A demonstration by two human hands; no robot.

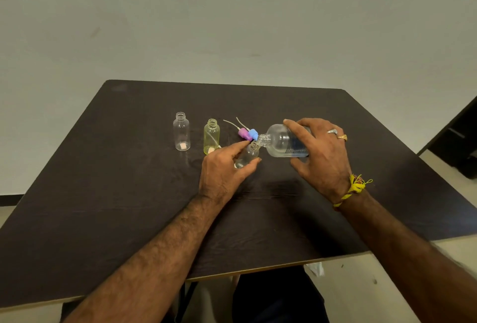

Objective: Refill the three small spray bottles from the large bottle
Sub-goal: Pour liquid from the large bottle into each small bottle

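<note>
I am tipping the large bottle (284, 140) on its side with my right hand (320, 157), fingers curled round it, its mouth touching the neck of a small clear bottle (248, 155). My left hand (224, 170) is pinching that bottle between thumb and fingers above the table (129, 193).

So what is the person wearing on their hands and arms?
No sleeves show; both forearms are bare. The right hand wears a silver ring and a gold ring, with a yellow thread band tied round its wrist. The left hand wears nothing.

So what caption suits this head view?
Right hand tips the large bottle into a small bottle held by the left hand.
</note>
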